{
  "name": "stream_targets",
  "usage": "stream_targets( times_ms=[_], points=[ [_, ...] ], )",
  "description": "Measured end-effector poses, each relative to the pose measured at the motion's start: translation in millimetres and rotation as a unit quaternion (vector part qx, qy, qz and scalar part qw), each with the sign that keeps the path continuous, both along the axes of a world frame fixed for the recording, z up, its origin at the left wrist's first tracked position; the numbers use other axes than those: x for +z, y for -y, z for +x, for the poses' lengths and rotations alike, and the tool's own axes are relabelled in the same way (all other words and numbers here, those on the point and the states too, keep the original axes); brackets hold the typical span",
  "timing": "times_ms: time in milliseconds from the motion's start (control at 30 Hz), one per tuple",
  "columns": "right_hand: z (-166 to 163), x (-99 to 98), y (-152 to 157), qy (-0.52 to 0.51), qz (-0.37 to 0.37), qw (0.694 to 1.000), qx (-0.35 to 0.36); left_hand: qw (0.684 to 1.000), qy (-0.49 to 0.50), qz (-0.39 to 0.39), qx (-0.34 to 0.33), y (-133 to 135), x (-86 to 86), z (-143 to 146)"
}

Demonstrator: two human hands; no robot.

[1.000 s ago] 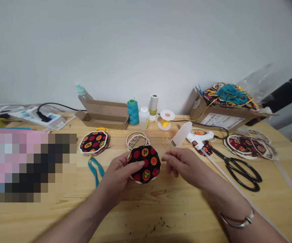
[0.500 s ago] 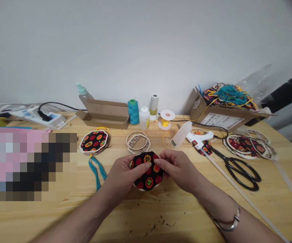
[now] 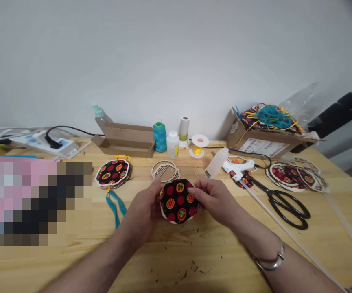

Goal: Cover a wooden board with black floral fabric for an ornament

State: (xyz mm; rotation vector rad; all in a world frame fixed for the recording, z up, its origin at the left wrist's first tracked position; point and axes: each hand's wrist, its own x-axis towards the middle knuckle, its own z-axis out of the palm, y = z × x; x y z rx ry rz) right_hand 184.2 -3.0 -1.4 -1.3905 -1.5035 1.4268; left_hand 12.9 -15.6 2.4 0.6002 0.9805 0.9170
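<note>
Now | right hand (image 3: 217, 201) pinches patterned disc (image 3: 179, 205) by edge | left hand (image 3: 143, 207) spread opposite | scissors (image 3: 270, 194) well apart

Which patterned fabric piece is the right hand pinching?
The central round piece, its edge in the right hand; others lie on the table or in the labelled box.

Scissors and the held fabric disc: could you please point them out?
Scissors (image 3: 270, 194), head view: where the handles meet the blades.
Held fabric disc (image 3: 180, 200), head view: middle of its patterned face.
</note>
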Motion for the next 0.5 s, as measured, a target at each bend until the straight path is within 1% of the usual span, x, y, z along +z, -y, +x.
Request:
stream_targets(
  times_ms=[100,200,333,500],
  points=[
    [0.6,-1.0,-0.7,-0.010,-0.002,1.000,-0.005,0.999,-0.028,0.035,-0.010,2.3,-4.4,-1.6],
    [1.2,-0.1,-1.8,-0.019,-0.005,1.000,-0.015,0.996,-0.059,0.054,-0.027,3.2,-4.3,-2.7],
    [2.2,-0.7,-3.3,-0.024,0.005,0.999,-0.025,0.997,-0.074,0.038,-0.004,2.8,-2.4,-1.4],
    [2.0,-4.7,-4.1,-0.049,-0.006,0.998,-0.037,0.999,-0.053,0.009,0.002,2.1,-1.4,0.3]
  ],
)
